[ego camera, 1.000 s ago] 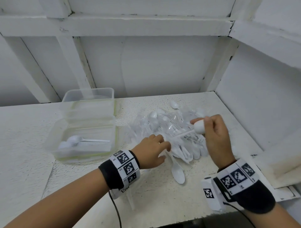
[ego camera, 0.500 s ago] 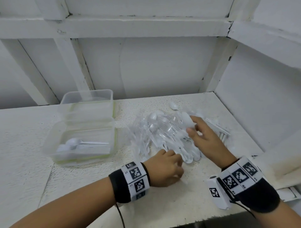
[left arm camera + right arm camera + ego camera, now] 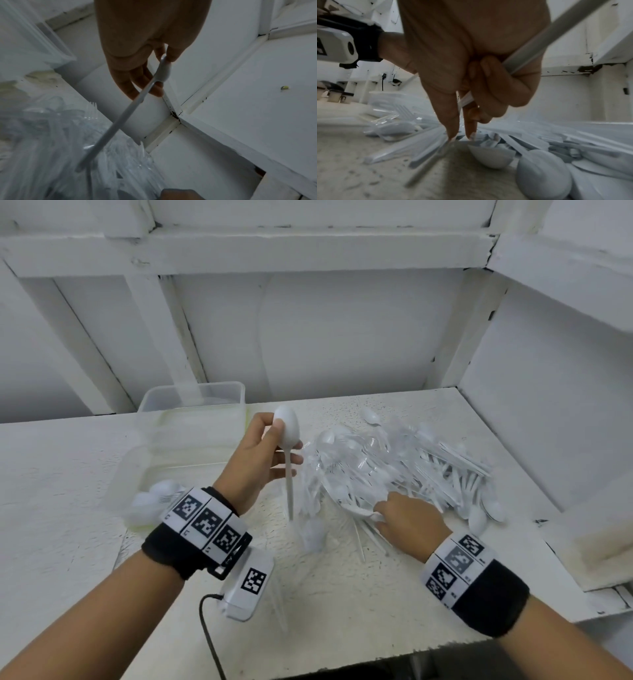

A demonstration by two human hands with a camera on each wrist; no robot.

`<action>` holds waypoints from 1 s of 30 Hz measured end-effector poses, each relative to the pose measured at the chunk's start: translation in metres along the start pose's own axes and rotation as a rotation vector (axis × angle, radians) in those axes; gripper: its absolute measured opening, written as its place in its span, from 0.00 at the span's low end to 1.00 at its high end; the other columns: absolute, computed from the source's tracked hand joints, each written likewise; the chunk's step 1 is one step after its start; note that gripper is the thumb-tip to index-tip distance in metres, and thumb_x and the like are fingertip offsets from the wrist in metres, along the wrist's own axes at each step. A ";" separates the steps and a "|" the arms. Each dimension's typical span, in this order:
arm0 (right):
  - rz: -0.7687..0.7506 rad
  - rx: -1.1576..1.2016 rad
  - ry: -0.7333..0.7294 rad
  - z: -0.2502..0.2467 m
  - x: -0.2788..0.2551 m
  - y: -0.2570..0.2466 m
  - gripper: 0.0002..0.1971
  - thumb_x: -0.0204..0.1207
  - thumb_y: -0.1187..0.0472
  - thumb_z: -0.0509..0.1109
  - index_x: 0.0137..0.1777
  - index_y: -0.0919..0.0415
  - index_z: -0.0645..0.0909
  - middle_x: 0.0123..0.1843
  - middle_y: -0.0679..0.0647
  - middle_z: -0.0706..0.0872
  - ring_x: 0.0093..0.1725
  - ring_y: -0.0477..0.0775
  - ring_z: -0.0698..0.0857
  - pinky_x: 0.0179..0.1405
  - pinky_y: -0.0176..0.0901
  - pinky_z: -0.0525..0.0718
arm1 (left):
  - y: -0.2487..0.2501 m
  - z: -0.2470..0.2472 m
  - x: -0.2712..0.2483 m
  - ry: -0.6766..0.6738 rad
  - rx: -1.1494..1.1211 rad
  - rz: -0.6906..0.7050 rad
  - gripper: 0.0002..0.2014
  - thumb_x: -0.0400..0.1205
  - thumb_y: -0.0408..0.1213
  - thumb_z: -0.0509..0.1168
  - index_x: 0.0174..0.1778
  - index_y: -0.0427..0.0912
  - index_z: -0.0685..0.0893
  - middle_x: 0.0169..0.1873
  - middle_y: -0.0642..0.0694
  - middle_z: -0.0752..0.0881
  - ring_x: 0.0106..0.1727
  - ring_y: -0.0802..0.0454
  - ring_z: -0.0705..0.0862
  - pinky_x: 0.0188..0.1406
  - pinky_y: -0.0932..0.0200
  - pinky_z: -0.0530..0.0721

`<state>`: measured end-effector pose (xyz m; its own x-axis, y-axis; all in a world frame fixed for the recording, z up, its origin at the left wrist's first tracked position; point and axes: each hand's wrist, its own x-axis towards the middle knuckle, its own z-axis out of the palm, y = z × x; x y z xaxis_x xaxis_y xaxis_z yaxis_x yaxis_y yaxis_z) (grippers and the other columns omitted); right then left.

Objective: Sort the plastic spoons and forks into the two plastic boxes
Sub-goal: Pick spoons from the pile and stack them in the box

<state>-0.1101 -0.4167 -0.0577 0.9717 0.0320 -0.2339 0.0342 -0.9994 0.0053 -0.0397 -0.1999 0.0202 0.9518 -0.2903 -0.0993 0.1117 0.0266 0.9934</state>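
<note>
Left hand (image 3: 253, 460) pinched a spoon (image 3: 287, 436) by its bowl; right hand (image 3: 407, 520) gripped a handle (image 3: 539, 44) at the pile (image 3: 394, 470). Spoon risked slipping from that shallow pinch.

Nothing here reads as words or numbers — only square black-and-white code markers on my wristbands (image 3: 205, 520), their small print too blurred.

white spoon (image 3: 287, 446) pinched bowl-up in the left fingers (image 3: 274, 429), cutlery pile (image 3: 394, 470) under the right fingers (image 3: 453, 121), boxes (image 3: 191, 419) beyond.
</note>
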 end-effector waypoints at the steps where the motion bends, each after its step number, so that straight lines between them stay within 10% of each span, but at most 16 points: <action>1: -0.001 -0.026 -0.011 0.001 0.000 -0.001 0.13 0.84 0.57 0.56 0.61 0.59 0.78 0.57 0.55 0.78 0.48 0.57 0.83 0.39 0.41 0.70 | -0.002 -0.001 -0.002 0.019 0.034 -0.011 0.08 0.88 0.46 0.48 0.46 0.51 0.70 0.38 0.44 0.82 0.31 0.53 0.82 0.39 0.53 0.83; 6: -0.029 -0.117 -0.029 0.005 -0.001 -0.002 0.11 0.83 0.61 0.58 0.60 0.62 0.78 0.57 0.57 0.75 0.26 0.50 0.66 0.23 0.38 0.61 | -0.020 -0.003 -0.004 0.083 0.166 -0.093 0.10 0.87 0.49 0.49 0.45 0.50 0.69 0.33 0.47 0.73 0.25 0.56 0.66 0.24 0.62 0.66; 11: -0.097 0.006 0.008 -0.012 -0.012 0.000 0.15 0.84 0.52 0.55 0.58 0.61 0.78 0.56 0.53 0.74 0.37 0.55 0.75 0.32 0.40 0.70 | -0.033 -0.001 -0.003 -0.001 0.462 -0.121 0.18 0.82 0.53 0.60 0.43 0.39 0.77 0.29 0.50 0.70 0.27 0.56 0.65 0.24 0.65 0.65; 16: -0.091 0.295 0.208 -0.045 -0.029 0.000 0.10 0.84 0.52 0.54 0.47 0.55 0.72 0.45 0.48 0.71 0.34 0.51 0.74 0.29 0.37 0.68 | -0.037 0.011 -0.001 -0.100 0.709 -0.049 0.07 0.79 0.40 0.68 0.39 0.42 0.84 0.29 0.52 0.78 0.28 0.59 0.74 0.28 0.67 0.71; 23: 0.105 0.918 0.626 -0.071 -0.024 0.006 0.20 0.82 0.55 0.62 0.28 0.54 0.62 0.26 0.48 0.66 0.25 0.42 0.64 0.26 0.36 0.63 | -0.055 0.042 0.006 -0.220 0.992 -0.105 0.16 0.79 0.48 0.66 0.34 0.38 0.79 0.26 0.50 0.75 0.26 0.57 0.73 0.25 0.65 0.68; 27: 0.214 1.194 0.698 -0.077 -0.013 0.008 0.17 0.83 0.55 0.60 0.35 0.64 0.76 0.35 0.65 0.80 0.33 0.44 0.74 0.37 0.43 0.75 | -0.067 0.064 0.009 -0.321 1.186 -0.149 0.20 0.82 0.49 0.60 0.26 0.44 0.68 0.24 0.51 0.72 0.25 0.57 0.72 0.25 0.65 0.68; 30: 0.184 1.300 0.677 -0.079 -0.007 0.005 0.14 0.83 0.55 0.60 0.36 0.57 0.78 0.37 0.56 0.89 0.41 0.48 0.86 0.54 0.55 0.84 | -0.072 0.079 0.012 -0.376 1.285 -0.191 0.19 0.82 0.52 0.60 0.30 0.44 0.70 0.27 0.51 0.74 0.29 0.56 0.74 0.30 0.63 0.72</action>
<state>-0.0984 -0.4207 0.0209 0.8730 -0.4595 0.1636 0.0279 -0.2879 -0.9573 -0.0588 -0.2805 -0.0483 0.7930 -0.4365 -0.4251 -0.3085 -0.8893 0.3377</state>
